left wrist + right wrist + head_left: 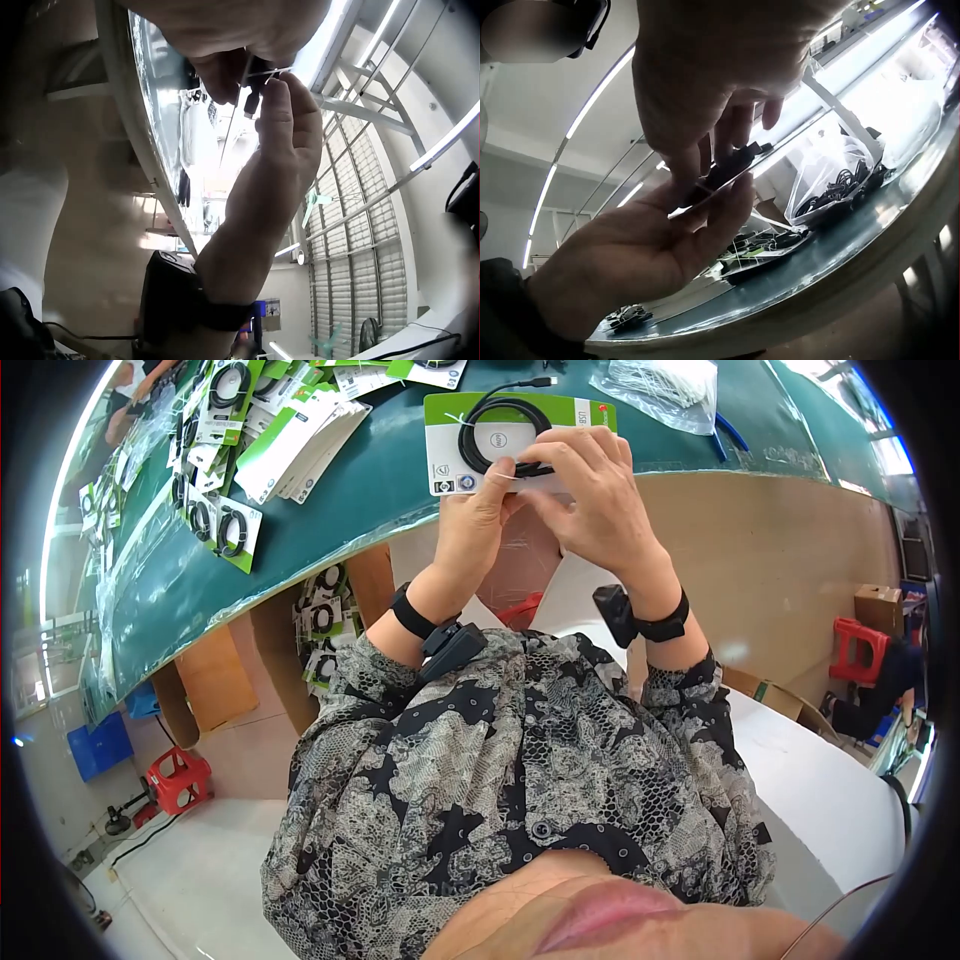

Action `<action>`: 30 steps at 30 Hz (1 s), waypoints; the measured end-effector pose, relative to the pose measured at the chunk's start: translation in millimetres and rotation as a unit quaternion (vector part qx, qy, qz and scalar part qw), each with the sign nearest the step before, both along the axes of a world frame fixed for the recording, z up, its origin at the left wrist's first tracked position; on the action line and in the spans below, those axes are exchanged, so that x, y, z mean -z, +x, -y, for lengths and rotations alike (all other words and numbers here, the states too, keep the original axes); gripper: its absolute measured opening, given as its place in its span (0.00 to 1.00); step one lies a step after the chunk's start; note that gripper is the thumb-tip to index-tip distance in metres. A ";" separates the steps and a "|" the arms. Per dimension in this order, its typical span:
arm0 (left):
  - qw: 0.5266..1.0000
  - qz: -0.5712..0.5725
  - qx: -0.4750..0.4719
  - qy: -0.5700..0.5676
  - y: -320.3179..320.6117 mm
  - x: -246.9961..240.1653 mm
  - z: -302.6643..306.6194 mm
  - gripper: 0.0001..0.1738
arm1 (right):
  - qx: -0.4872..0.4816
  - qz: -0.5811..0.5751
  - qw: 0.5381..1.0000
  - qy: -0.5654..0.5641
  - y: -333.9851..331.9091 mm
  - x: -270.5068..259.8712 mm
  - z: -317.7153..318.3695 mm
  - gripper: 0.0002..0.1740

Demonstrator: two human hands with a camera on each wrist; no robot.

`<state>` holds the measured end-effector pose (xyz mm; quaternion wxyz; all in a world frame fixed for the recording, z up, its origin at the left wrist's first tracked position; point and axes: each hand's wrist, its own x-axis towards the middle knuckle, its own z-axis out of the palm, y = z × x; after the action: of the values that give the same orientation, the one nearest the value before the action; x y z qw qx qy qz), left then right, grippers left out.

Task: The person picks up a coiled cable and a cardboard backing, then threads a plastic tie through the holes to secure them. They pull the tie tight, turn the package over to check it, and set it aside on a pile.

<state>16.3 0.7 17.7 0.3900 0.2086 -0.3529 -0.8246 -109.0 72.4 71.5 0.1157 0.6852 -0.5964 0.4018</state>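
Observation:
A green and white card (437,448) with a coiled black cable (467,444) lies over the table's near edge in the head view. The left hand (470,530) pinches the card's lower edge, thumb on the front near the coil's bottom. Above the card's right part, the right hand (600,500) has bent fingers at the coil's lower right, by a thin white tie (516,477). A similar tie binds the coil's upper left. In the right wrist view, the left hand (637,255) holds the card from below and the right hand (712,82) reaches over the dark cable (731,166).
On the green table (390,470), a stack of cards (300,445) and several carded cables (232,532) lie at the left. A plastic bag of white ties (660,390) lies at the back right, beside a blue strip (731,432). Carded cables fill a box (275,660) below the table.

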 end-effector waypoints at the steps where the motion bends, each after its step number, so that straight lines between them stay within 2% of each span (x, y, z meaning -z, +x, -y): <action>1: 1.000 0.008 0.000 -0.003 0.5 4.4 -0.1 0.14 | 0.009 0.000 1.000 0.008 2.7 0.0 -1.5 0.15; 5: 1.000 0.023 0.011 -0.014 1.0 8.2 1.9 0.13 | -0.028 0.017 0.998 -0.048 -3.2 27.6 4.2 0.15; 7: 0.999 0.023 0.024 -0.014 2.8 5.9 2.1 0.12 | -0.016 0.015 0.998 -0.054 -1.6 29.2 5.5 0.16; 16: 0.998 0.013 0.012 -0.064 -0.4 -2.4 2.2 0.15 | 0.035 0.006 0.997 -0.062 4.2 18.4 -2.6 0.13; 19: 0.983 0.053 0.008 -0.177 -1.0 4.1 11.7 0.19 | 0.042 -0.006 0.997 -0.065 3.3 17.4 -5.3 0.12; 24: 0.986 0.052 0.018 -0.161 0.7 1.5 11.3 0.18 | 0.058 -0.024 0.994 -0.090 4.2 13.3 -10.3 0.09; 28: 0.975 0.087 -0.005 -0.203 2.5 -13.6 8.9 0.16 | 0.058 -0.033 0.993 -0.097 4.5 13.3 -18.4 0.07; 30: 0.901 0.132 -0.073 -0.407 6.4 -25.5 9.2 0.16 | 0.060 -0.035 0.993 -0.098 5.7 15.9 -23.2 0.06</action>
<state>22.7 -8.6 43.2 0.4500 0.1640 -0.6895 -0.5434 -103.2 95.6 55.6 0.2267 0.6474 -0.5895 0.4267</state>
